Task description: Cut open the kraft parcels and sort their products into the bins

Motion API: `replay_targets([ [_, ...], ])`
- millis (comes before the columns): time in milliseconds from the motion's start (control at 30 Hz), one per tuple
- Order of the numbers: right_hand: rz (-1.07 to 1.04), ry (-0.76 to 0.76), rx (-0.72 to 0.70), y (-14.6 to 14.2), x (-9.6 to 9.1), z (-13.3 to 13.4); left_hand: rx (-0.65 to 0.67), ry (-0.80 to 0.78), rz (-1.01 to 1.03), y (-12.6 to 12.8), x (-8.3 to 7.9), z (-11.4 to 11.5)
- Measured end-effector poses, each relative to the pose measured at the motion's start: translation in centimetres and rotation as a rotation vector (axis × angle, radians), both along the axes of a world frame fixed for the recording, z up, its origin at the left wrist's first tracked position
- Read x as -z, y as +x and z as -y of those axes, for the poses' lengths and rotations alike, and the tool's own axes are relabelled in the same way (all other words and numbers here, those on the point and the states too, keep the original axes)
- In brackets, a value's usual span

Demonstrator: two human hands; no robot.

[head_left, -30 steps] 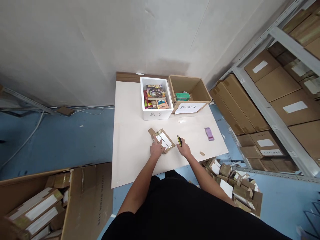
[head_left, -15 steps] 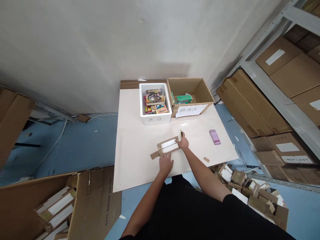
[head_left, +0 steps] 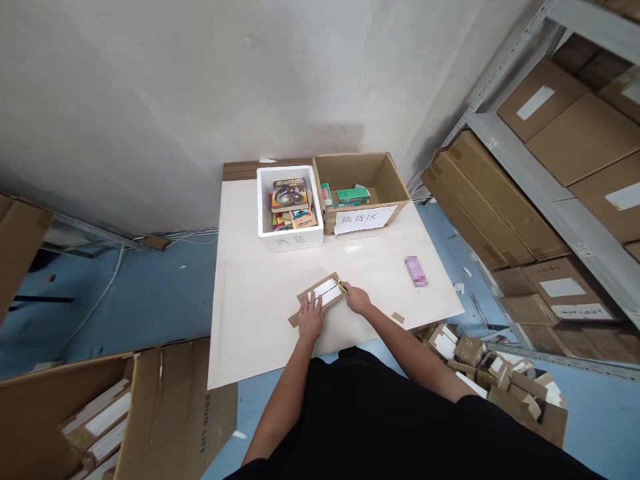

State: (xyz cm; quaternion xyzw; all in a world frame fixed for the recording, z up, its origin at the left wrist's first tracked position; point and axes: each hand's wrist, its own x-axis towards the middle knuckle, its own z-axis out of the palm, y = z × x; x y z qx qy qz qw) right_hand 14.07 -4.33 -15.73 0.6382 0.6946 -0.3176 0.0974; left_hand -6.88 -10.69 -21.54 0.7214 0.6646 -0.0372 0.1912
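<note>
A small flat cardboard parcel with a white label lies near the front of the white table. My left hand rests flat on its near left end, fingers spread. My right hand is closed around a yellow-and-black utility knife, whose tip touches the parcel's right end.
A white foam box of colourful books and a labelled open carton stand at the table's back. A pink item lies at the right. Opened parcels litter the floor right; a carton of parcels sits left. Shelving holds boxes.
The parcel has been turned to lie crosswise. My right hand brought the knife from beside it onto its right end, and my left hand shifted to its near left end.
</note>
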Motion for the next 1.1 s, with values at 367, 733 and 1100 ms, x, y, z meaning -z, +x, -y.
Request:
replay_targets([
  [367, 0.22, -0.106, -0.12, -1.6, -2.7, 0.2, -0.026, -0.047, 0.026, 0.2, 0.7, -0.4],
  [733, 0.085, 0.085, 0.175, -1.3, -3.5, 2.2, -0.014, -0.05, 0.078, -1.0, -0.6, -1.5],
  [1100, -0.031, 0.012, 0.474, -5.3, 2.5, -3.3, 0.026, -0.251, 0.141, -4.6, -2.0, -0.8],
])
